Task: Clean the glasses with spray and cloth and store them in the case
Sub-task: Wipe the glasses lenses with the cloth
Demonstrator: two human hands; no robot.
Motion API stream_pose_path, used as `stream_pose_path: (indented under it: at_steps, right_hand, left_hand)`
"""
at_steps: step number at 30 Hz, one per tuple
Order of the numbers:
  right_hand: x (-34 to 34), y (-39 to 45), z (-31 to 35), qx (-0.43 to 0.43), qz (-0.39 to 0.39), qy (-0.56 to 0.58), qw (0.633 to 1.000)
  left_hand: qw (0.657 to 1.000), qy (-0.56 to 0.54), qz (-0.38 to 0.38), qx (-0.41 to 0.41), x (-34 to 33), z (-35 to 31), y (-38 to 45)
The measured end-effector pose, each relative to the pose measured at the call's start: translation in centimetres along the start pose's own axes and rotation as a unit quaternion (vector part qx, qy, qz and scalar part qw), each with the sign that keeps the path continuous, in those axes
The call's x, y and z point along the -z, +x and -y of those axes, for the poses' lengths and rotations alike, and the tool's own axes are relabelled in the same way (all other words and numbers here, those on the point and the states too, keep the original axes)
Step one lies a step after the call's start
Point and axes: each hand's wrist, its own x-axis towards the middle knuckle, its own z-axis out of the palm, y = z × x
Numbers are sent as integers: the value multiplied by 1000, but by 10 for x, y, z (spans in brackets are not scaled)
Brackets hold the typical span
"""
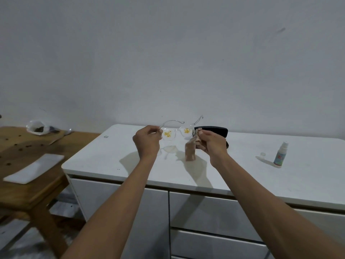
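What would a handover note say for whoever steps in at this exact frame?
Left hand pinches the glasses at one hinge, held above the white cabinet top.
Right hand grips the brown cloth against the other lens.
Black case lies behind the right hand. Spray bottle stands uncapped at right, its cap beside it.
Done: bottle uncapped.
Left: yellow smears on both lenses, wipe them, then case the glasses.

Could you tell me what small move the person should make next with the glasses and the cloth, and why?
Probably rub the cloth across the lens by the right hand: both lenses of the glasses show yellow smears, the left hand holds the frame, and the cloth sits at that lens's edge.
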Motion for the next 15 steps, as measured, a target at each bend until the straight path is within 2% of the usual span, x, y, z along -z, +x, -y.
stream_pose_path:
  at_steps: [6,9,15]
  right_hand:
    - [-30,-4,-6,58,-56,62,995]
    - [-42,-7,-6,67,-97,124,985]
    - [-66,-4,-5,99,-161,175,966]
  left_hand:
    - [999,-31,6,-6,6,-9,-4]
    - [999,-44,14,-10,9,-13,-6]
    - [997,-64,26,-21,9,-23,-14]
